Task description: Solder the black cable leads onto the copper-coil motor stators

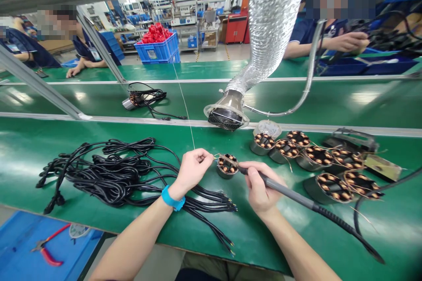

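Observation:
My right hand (262,186) is closed round the handle of a soldering iron (286,191), whose tip points left over a motor stator (227,167) with copper windings. The stator stands upright on the green bench. At its left rim my left hand (196,167), with a blue band on the wrist, pinches a thin solder wire (180,83) that hangs from above. A short end shows past the fingertips, close to the iron's tip; whether they touch I cannot tell. Black cables (112,175) lie beside and under my left forearm, their stripped ends (231,204) near the stator.
Several more stators (316,158) stand at the right, near a soldering stand (352,140). A fume extractor (227,112) hangs above the bench. Cutters (49,246) lie in a blue tray (20,228) at lower left. A cabled stator (141,99) lies on the far strip; co-workers sit beyond.

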The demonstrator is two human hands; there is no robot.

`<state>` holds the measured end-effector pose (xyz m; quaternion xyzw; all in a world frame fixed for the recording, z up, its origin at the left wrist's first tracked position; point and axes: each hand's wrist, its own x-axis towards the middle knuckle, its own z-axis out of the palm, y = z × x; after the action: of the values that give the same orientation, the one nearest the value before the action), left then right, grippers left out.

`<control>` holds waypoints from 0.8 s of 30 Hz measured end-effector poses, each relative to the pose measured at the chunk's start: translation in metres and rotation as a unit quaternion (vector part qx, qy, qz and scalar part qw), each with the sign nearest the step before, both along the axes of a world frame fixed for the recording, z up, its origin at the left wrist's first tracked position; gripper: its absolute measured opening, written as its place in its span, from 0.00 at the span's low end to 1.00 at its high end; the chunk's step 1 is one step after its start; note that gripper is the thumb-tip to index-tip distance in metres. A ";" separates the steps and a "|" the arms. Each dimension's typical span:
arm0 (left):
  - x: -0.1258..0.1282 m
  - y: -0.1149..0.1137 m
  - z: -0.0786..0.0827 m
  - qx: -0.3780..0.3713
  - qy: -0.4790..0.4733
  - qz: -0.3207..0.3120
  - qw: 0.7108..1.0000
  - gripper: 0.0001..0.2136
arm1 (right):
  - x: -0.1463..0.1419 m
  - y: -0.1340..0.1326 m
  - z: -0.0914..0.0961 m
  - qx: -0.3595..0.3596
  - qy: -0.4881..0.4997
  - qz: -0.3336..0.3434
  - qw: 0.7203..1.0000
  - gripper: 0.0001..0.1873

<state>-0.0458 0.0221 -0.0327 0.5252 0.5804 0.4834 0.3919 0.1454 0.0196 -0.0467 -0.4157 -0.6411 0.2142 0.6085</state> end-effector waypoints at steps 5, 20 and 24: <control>0.001 0.000 0.000 0.003 -0.003 0.001 1.000 0.12 | -0.006 0.000 0.007 0.017 -0.004 0.022 1.000 0.10; 0.000 -0.004 0.006 0.046 0.024 -0.032 0.998 0.12 | -0.031 0.017 0.010 0.103 -0.114 0.070 0.986 0.23; -0.001 -0.005 0.009 0.069 0.041 -0.051 0.996 0.12 | -0.035 0.018 0.007 0.098 -0.138 0.085 0.982 0.26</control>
<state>-0.0464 0.0170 -0.0237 0.5991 0.5337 0.4796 0.3553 0.1103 0.0377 -0.0393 -0.3236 -0.7701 0.1416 0.5313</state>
